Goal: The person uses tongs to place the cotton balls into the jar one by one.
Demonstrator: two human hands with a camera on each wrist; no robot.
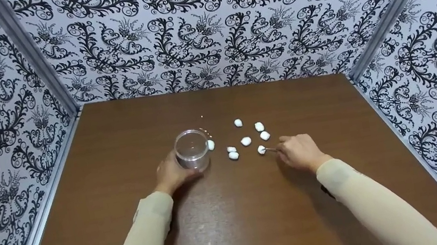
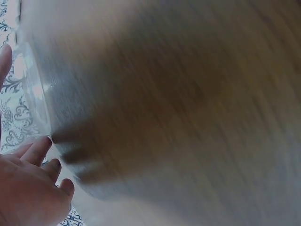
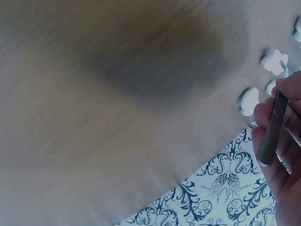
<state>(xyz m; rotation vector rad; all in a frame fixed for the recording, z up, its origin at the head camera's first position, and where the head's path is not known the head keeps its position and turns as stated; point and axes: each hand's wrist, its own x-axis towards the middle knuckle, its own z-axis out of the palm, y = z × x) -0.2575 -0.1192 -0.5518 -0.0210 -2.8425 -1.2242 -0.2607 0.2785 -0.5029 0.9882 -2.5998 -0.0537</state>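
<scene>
A clear round plastic container (image 1: 191, 149) stands on the wooden table, with my left hand (image 1: 172, 172) gripping its near left side. In the left wrist view the fingers of that hand (image 2: 35, 183) lie against the clear wall. My right hand (image 1: 300, 151) holds a slim metal utensil, which looks like a small fork (image 3: 273, 127), by its handle. The tip of the fork touches a white puffy lump (image 1: 261, 149), cotton-like in look. Several similar white lumps (image 1: 246, 141) lie scattered between the hands, and one lump (image 1: 211, 145) sits right beside the container.
Tiny white crumbs (image 1: 208, 132) lie behind the container on the brown table (image 1: 232, 223). Patterned black-and-white panels (image 1: 205, 26) enclose the table at the back and both sides, with grey metal posts (image 1: 38, 58) at the corners.
</scene>
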